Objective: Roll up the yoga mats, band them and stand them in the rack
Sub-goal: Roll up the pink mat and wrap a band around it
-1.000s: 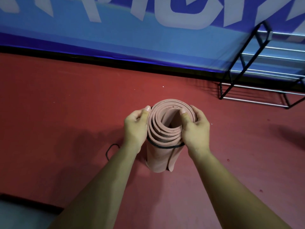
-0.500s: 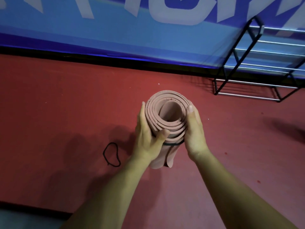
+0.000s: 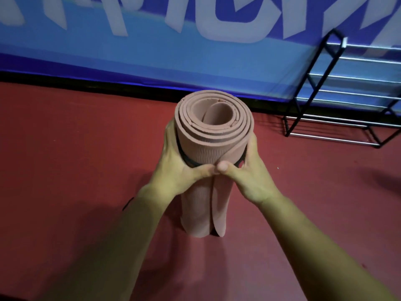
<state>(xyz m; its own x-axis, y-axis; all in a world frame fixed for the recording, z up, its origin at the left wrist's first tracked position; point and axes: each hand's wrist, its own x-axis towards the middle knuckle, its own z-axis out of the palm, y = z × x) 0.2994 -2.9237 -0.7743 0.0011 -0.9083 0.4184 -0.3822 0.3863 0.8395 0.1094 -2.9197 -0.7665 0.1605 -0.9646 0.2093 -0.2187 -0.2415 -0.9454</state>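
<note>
A pink rolled yoga mat (image 3: 208, 148) stands upright on the red floor in the middle of the view, its spiral end facing me. A black elastic band (image 3: 186, 158) circles it below the top. My left hand (image 3: 180, 164) grips the roll's left side and my right hand (image 3: 245, 170) grips its right side, thumbs meeting at the front over the band. The black wire rack (image 3: 325, 83) stands at the right against the wall, with nothing in the part that shows.
A blue banner with white letters (image 3: 152, 57) covers the wall behind. A second black band (image 3: 128, 204) lies on the floor, mostly hidden behind my left forearm. Red floor (image 3: 65, 148) stretches to the left and right.
The roll has come closer and higher in view. Both hands slid down from its top rim and now wrap its sides at the band, thumbs together in front.
</note>
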